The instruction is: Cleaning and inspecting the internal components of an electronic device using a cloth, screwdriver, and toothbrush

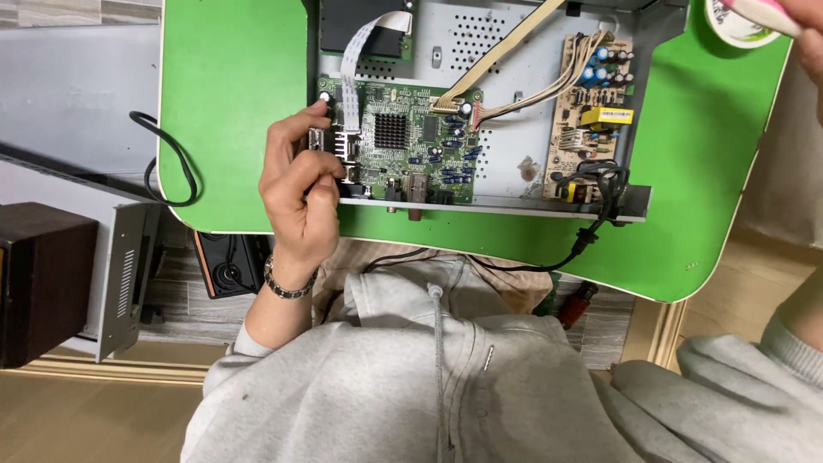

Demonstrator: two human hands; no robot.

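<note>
An opened grey metal chassis (506, 137) lies on a green table (231, 94). Inside it sits a green circuit board (411, 141) with a black heat sink, and a tan power board (591, 111) to its right. My left hand (300, 184) grips the left edge of the chassis by the green board's metal connectors, thumb and fingers closed around it. My right hand (806, 34) is at the top right corner, mostly cut off, holding a pink and white tool (763, 13) over a small white round container (737, 30).
A white flat ribbon cable (351, 73) and a beige flat cable (497, 47) run to the green board. A black power cord (549, 257) hangs off the table's near edge. A dark brown box (43, 274) and a grey metal cover (124, 283) stand at left.
</note>
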